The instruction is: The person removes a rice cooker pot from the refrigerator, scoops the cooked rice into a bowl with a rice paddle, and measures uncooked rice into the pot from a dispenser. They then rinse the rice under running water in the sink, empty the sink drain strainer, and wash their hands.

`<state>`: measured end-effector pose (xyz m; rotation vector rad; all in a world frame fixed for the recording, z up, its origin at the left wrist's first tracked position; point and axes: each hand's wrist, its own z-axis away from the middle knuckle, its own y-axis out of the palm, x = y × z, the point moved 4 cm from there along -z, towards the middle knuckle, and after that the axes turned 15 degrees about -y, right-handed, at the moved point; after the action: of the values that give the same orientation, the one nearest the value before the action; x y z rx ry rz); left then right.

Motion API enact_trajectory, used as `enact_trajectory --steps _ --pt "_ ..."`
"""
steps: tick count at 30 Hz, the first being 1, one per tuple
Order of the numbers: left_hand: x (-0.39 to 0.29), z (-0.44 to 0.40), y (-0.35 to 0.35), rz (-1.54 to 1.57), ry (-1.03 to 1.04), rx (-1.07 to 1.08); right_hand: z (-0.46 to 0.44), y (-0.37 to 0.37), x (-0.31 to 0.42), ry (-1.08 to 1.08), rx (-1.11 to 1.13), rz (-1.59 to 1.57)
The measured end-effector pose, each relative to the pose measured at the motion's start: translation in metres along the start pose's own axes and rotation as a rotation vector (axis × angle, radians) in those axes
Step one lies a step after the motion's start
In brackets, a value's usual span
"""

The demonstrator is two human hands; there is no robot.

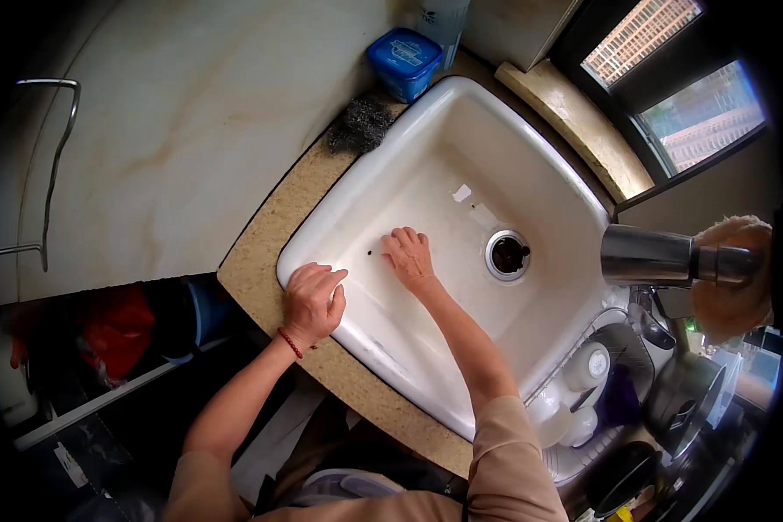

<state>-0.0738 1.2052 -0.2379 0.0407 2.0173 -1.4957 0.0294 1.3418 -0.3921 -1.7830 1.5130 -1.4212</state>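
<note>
A white sink (435, 183) is set into a speckled tan counter, with a metal-rimmed drain (507, 255) near its middle. Inside the basin, my right hand (408, 257) reaches down to the wall or floor, its fingers curled; whether anything is under the fingertips is hidden. A small dark speck (370, 253) lies just left of it. My left hand (313, 300), with a red bead bracelet (290, 343) at the wrist, rests on the sink's near left rim with its fingers bent and partly apart, holding nothing visible. A small white scrap (462, 193) lies in the basin.
Steel wool (359, 125) and a blue tub (404, 63) stand on the counter behind the sink. At right are a metal faucet (648, 255), a rack with white cups (586, 365) and a pot (687, 402). An open cupboard holds a red bag (117, 335).
</note>
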Motion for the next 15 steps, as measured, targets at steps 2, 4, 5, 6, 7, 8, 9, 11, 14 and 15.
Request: enact_trajectory --steps 2,4,5,6,7,8,9,11,14,15 --pt "0.0 -0.001 0.0 0.003 0.002 0.004 -0.009 0.029 0.019 -0.141 0.104 0.022" --pt "-0.001 -0.002 0.0 0.011 0.013 0.012 -0.003 0.032 0.002 -0.081 0.12 0.051" --pt "-0.001 -0.001 0.0 0.001 0.001 0.008 0.0 0.032 -0.008 -0.044 0.138 0.06" --pt "0.0 -0.002 0.001 0.011 -0.003 0.007 0.007 0.019 -0.022 -0.023 0.018 0.112" --pt "-0.002 -0.002 0.001 0.02 -0.002 0.012 0.016 0.005 -0.039 0.022 -0.029 0.197" --pt "-0.003 -0.003 -0.001 0.017 -0.005 0.018 0.027 -0.015 -0.054 0.084 -0.044 0.273" --pt "-0.004 -0.004 -0.002 0.015 -0.009 0.023 0.041 -0.03 -0.071 0.161 -0.077 0.337" --pt "-0.004 -0.004 -0.002 0.018 -0.006 0.016 0.076 -0.061 -0.096 0.32 -0.068 0.496" --pt "-0.003 -0.002 -0.001 0.018 0.002 0.004 0.117 -0.092 -0.104 0.501 -0.012 0.523" --pt "-0.003 -0.002 -0.001 0.012 0.008 0.0 0.126 -0.097 -0.106 0.578 -0.004 0.494"
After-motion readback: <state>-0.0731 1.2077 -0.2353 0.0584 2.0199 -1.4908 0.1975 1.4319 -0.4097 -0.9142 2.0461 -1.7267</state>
